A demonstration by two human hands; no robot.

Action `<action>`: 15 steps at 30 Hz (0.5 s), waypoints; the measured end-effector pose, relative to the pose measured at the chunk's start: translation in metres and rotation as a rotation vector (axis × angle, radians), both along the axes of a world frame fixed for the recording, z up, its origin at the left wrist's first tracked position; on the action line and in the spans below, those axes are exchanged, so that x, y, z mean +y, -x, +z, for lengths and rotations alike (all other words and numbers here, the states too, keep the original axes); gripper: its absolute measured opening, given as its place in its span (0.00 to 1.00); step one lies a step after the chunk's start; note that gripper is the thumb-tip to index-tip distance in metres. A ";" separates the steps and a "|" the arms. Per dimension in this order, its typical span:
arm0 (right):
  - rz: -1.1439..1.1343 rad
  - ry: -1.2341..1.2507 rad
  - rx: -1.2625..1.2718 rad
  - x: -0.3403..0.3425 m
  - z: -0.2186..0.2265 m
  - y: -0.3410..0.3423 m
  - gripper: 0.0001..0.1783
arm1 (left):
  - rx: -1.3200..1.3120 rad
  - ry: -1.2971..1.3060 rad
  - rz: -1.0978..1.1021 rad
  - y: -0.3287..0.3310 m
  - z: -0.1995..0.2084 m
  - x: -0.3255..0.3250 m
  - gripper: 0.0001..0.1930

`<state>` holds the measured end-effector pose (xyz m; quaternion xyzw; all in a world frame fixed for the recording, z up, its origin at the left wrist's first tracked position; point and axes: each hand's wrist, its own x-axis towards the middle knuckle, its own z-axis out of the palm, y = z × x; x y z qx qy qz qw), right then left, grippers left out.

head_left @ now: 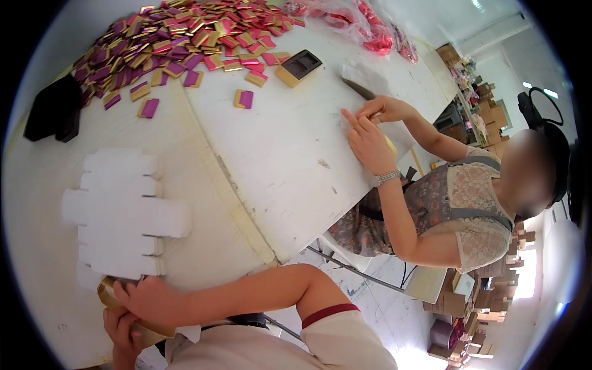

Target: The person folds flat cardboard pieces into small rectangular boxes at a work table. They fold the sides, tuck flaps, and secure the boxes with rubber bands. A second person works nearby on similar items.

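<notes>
A gold cardboard box piece, partly folded, is held between my two hands at the near left edge of the table. My right hand grips its far side with curled fingers. My left hand closes round it from the near side. A loose white flap sticks out beside my right wrist. Just beyond my hands lies a stack of flat white box blanks with tabs and slots. My fingers and palms hide much of the gold piece.
A large heap of pink, purple and gold wrapped pieces covers the far table. Nearby are black trays, a gold box with a black insert and plastic bags. At right, a co-worker's hands fold something pale.
</notes>
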<state>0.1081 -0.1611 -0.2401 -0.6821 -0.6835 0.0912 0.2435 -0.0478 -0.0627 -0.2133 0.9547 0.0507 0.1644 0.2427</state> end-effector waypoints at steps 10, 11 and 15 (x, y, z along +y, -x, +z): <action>-0.278 0.188 0.336 -0.003 0.031 0.026 0.20 | -0.372 1.045 0.733 -0.012 0.001 -0.002 0.40; -0.315 0.167 0.323 0.000 0.031 0.030 0.17 | -0.368 1.059 0.700 -0.015 0.002 0.008 0.37; -0.399 0.168 0.263 0.000 0.035 0.044 0.13 | -0.070 1.056 0.429 -0.002 0.004 0.030 0.24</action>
